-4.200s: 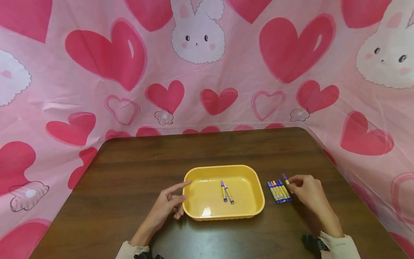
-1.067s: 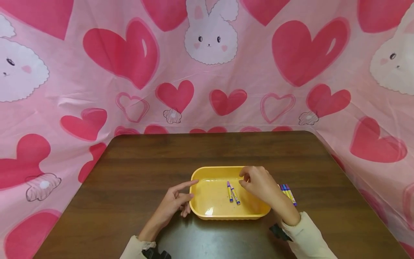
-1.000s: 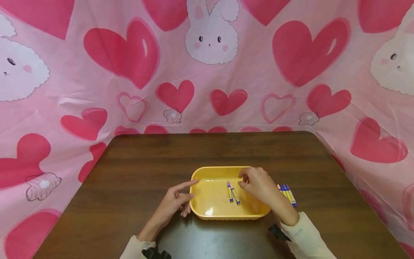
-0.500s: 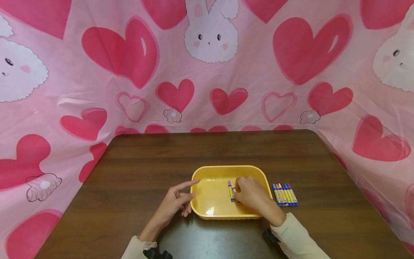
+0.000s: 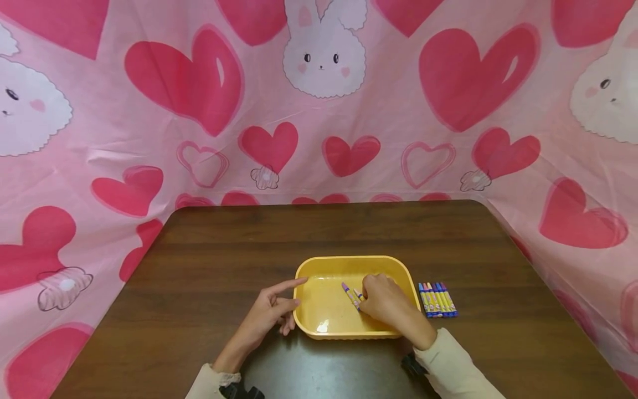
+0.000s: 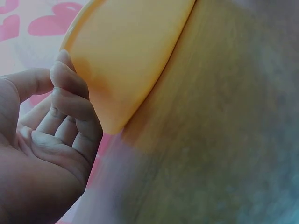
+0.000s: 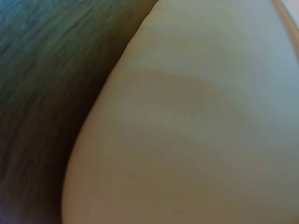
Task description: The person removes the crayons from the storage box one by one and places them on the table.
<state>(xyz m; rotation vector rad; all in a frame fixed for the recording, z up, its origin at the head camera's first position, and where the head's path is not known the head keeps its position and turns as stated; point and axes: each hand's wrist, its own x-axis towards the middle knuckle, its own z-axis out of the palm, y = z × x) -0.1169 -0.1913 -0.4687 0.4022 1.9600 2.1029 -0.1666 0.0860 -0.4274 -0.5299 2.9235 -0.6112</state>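
Note:
A yellow plastic tray [image 5: 319,310] stands on the dark wooden table. At its left rim is my left hand [image 5: 264,313], index finger stretched over the edge and thumb against it. The left wrist view shows the same hand [image 6: 56,116] beside the tray wall [image 6: 131,56], other fingers loosely bent. My right hand [image 5: 386,299] reaches down inside the tray with curled fingers, pinching a pale-tipped crayon [image 5: 358,294] mostly hidden behind them. Just left of it, a purple-tipped crayon [image 5: 350,296] lies slanted on the tray floor. A blurred, close pale surface fills most of the right wrist view.
To the right of the tray, several yellow-wrapped crayons [image 5: 437,302] lie side by side in a neat row on the table [image 5: 319,227]. A pink cloth [image 5: 309,116] with hearts and rabbits hangs behind and beside the table.
My right hand has gone from the row to the tray and down onto the crayons. The purple-tipped crayon has turned and its tip shifted left. My left hand stays at the rim.

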